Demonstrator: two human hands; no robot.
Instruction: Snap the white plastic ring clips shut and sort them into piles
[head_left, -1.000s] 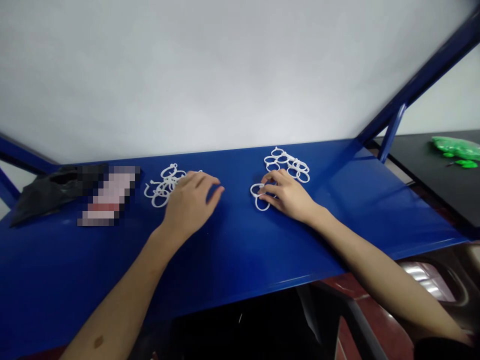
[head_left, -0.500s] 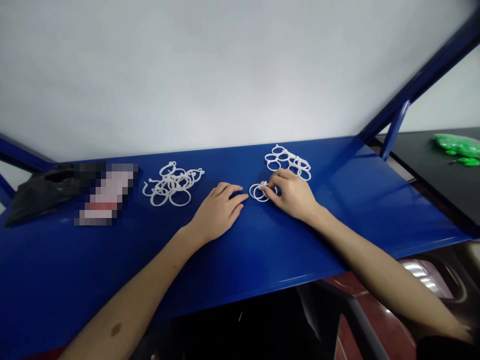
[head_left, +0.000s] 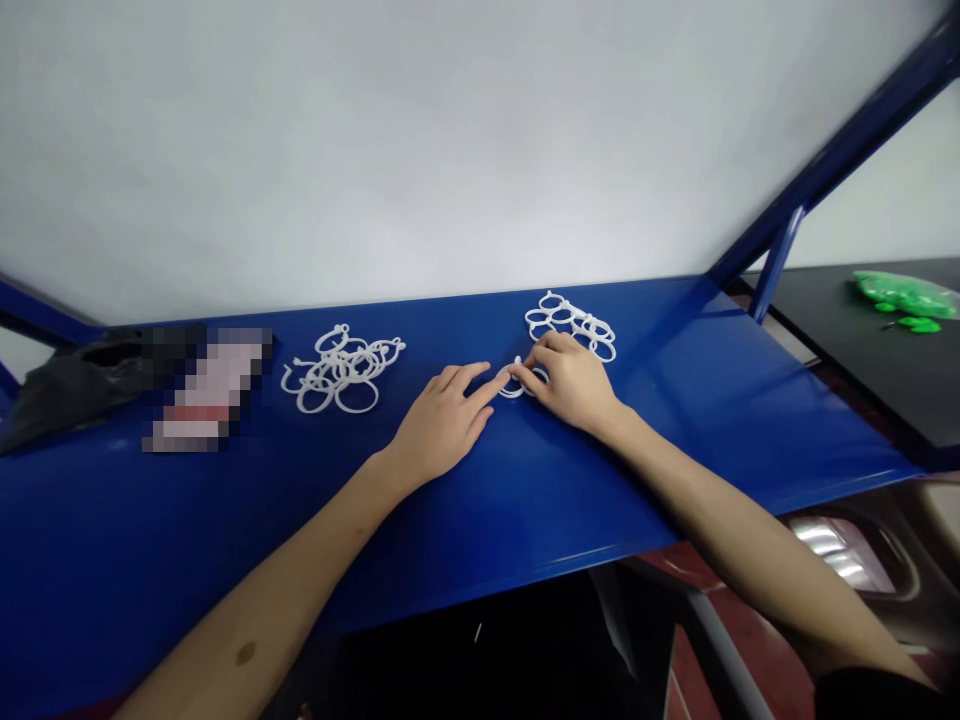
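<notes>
Two or so white plastic rings (head_left: 511, 391) lie on the blue shelf between my hands, partly covered by fingers. My right hand (head_left: 570, 380) is closed in a pinch on the rings at their upper right. Palm down and fingers spread, my left hand (head_left: 446, 420) lies to their left, its index fingertip touching the rings' left edge. A pile of white rings (head_left: 337, 372), some with small loops, sits further left. Behind my right hand is another group of white rings (head_left: 577, 322), arranged more flatly and partly hidden by that hand.
The blue metal shelf (head_left: 465, 530) has a front edge close to me and a blue upright frame (head_left: 780, 260) at right. A black plastic bag (head_left: 82, 385) and a pixelated flat object (head_left: 217, 385) lie at left. Green items in a clear bag (head_left: 904, 295) rest on a black table.
My left index finger has moved right and now touches the rings. My right hand keeps its pinch on them. The whole view has shifted slightly.
</notes>
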